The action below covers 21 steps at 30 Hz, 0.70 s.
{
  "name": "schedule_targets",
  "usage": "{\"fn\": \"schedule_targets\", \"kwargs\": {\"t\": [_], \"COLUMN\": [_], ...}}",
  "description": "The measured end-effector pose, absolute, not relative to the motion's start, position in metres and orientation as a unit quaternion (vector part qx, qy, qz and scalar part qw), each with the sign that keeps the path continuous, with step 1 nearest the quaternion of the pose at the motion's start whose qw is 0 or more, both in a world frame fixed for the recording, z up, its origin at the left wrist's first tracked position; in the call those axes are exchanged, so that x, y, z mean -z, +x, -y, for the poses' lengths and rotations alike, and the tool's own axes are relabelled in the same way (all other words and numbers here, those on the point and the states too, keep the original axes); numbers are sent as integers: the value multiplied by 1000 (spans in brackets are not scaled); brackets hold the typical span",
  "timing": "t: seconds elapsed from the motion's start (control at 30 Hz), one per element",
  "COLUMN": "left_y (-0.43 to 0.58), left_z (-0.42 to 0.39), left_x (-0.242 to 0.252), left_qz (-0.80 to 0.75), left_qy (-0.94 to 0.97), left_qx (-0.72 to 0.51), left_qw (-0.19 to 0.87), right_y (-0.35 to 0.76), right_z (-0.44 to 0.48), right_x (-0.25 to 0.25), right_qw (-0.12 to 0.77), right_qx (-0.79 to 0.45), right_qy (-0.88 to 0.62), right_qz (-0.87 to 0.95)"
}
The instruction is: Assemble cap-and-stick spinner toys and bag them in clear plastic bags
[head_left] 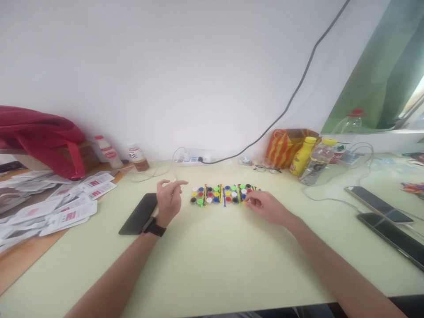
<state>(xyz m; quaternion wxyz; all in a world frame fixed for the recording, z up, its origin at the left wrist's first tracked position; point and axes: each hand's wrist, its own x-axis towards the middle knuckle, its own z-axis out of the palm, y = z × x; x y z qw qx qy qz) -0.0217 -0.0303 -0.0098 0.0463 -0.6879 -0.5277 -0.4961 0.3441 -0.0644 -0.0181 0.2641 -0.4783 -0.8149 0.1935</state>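
Small round caps (210, 200) in several colours lie in neat rows on the table, with thin coloured sticks (224, 196) standing between the groups. At the right end of these rows is my right hand (263, 204), thumb and forefinger pinched together on the table. A yellowish bit shows at those fingertips, but what they hold is too small to name. My left hand (169, 198) hovers at the left end of the rows, its forefinger stretched out and the other fingers loosely bent, holding nothing visible. A black phone (138, 215) lies beside it, partly hidden by the hand.
White packets (71, 210) and a red bag (39, 137) occupy the left. Bottles (137, 158), a power strip (190, 162) and glasses (266, 169) line the wall. A striped bag (280, 148) and a yellow bottle (302, 157) stand right, behind two phones (377, 204).
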Motion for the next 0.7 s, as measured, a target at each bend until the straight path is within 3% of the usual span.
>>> {"fn": "schedule_targets", "kwargs": {"t": [0.3,0.47,0.57,0.7], "left_y": [-1,13,24,34], "left_z": [48,61,69,75], "left_x": [4,-2,-3,0], "left_qz": [460,360,306,267], "left_qy": [-751,-818,-845,-859], "left_qx": [474,444,425,423], "left_qw": [27,65,108,111], "right_y": [294,319,343,363], "right_z": [104,83,64,50], "right_x": [12,12,16,22], "right_qw": [191,216,175,159], "right_qx": [-258,-163,-71,-56], "right_qy": [-391,-520,-625,-648], "right_qz": [863,810,758,742]}}
